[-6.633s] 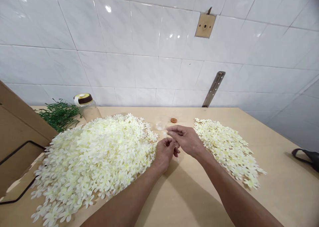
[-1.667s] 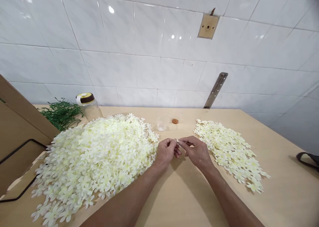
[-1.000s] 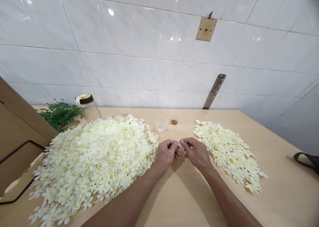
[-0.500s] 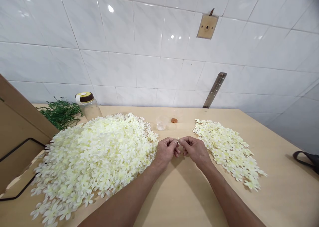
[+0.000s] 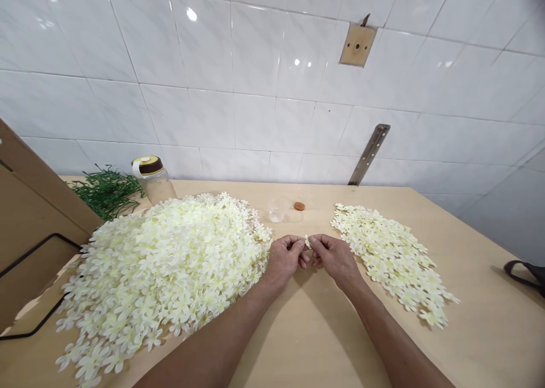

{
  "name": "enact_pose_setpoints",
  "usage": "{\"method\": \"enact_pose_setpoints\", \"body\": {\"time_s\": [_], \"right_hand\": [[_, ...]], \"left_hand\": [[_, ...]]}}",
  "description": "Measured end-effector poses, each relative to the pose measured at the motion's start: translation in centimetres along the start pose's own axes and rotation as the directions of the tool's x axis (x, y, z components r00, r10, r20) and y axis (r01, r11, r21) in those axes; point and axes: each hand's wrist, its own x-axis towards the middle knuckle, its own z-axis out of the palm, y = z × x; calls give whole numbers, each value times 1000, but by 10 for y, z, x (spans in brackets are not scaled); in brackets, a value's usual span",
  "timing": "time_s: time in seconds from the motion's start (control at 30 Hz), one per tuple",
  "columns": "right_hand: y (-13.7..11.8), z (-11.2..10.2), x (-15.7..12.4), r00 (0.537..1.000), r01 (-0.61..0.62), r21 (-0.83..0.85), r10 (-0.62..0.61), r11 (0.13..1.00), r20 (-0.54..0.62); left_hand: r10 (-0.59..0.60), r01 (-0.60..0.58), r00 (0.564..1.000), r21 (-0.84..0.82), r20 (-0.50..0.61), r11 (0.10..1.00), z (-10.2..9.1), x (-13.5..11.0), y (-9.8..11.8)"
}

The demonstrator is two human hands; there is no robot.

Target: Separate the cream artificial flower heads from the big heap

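Observation:
Close together over the middle of the table, my left hand (image 5: 288,257) and my right hand (image 5: 331,254) pinch with thumb and forefinger. Between the fingertips shows a small white artificial flower (image 5: 307,241), gripped from both sides. The lower fingers of both hands are curled. To the left lies a big heap of white-yellow artificial flowers (image 5: 179,251), close against my left wrist. A flatter, smaller spread of the same flowers (image 5: 392,251) lies to the right of my right hand.
Beyond my hands stand a small clear plastic cup (image 5: 276,213) and a round brown piece (image 5: 299,206). At the left are a lidded bottle (image 5: 155,183), green artificial stems (image 5: 106,190) and a cardboard box (image 5: 38,223). A black strap (image 5: 525,271) lies at the right edge.
More of the white flower now shows between my fingertips. My hands stay in nearly the same place; the whole view has shifted slightly.

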Motion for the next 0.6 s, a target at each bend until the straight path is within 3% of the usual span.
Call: {"method": "enact_pose_setpoints", "body": {"time_s": [0.3, 0.43, 0.5, 0.6], "right_hand": [[-9, 2, -5, 997, -22, 77, 27, 997, -72], [-7, 2, -4, 998, -3, 29, 5, 1000, -60], [-3, 2, -4, 997, 41, -22, -42, 999, -69], [1, 2, -5, 970, 191, -146, -210, 971, -125]], "left_hand": [[7, -7, 1000, -2, -27, 1000, 0, 1, -3], [24, -24, 999, -20, -32, 1000, -1, 2, -4], [15, -16, 1000, -35, -14, 999, -2, 2, -3], [-21, 23, 1000, -59, 22, 998, -1, 2, -2]]}}
